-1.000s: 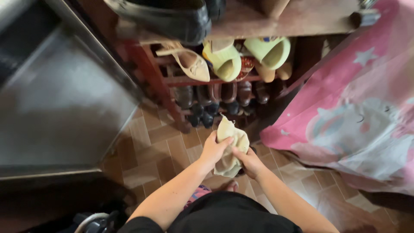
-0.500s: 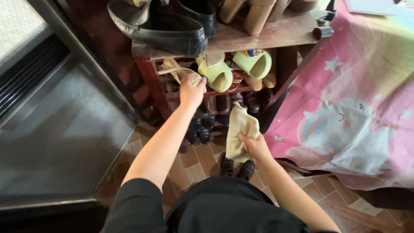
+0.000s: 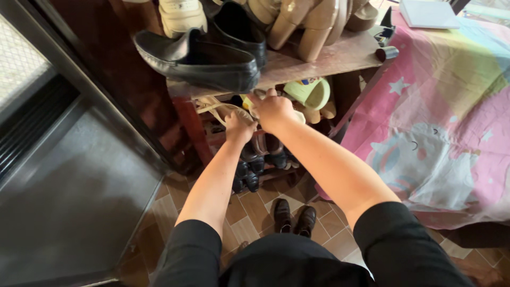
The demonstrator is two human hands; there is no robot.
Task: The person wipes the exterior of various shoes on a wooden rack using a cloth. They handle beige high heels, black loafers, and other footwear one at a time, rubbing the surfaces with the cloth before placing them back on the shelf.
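Both hands reach into the second tier of a wooden shoe rack (image 3: 183, 114). The left hand (image 3: 239, 126) is curled around the heel end of a beige strappy sandal (image 3: 212, 106) that lies on that tier, its straps running off to the left. The right hand (image 3: 273, 109) is closed into a loose fist just beside it, at the front of the same tier, against a pale green slipper (image 3: 308, 91); a bit of pale cloth shows at its far edge, but whether the fingers pinch it cannot be told. The two hands sit close, nearly touching.

On the top shelf (image 3: 319, 58) a black loafer (image 3: 199, 56) lies with its toe jutting past the front edge, right above the hands. Behind it stand a cream shoe (image 3: 180, 13) and tan block-heeled shoes (image 3: 308, 24). The lower tiers hold rows of dark shoes (image 3: 260, 157).

On the tiled floor (image 3: 249, 212), below the arms, a pair of small black shoes (image 3: 293, 217) stands side by side, toes away from the rack.

To the right, a pink cloth (image 3: 435, 133) with pale stars and a cartoon animal drapes down to the floor; a flat white rectangular thing (image 3: 427, 13) lies on its top edge. To the left are a dark door frame (image 3: 64, 69) and a grey mat (image 3: 69, 186).
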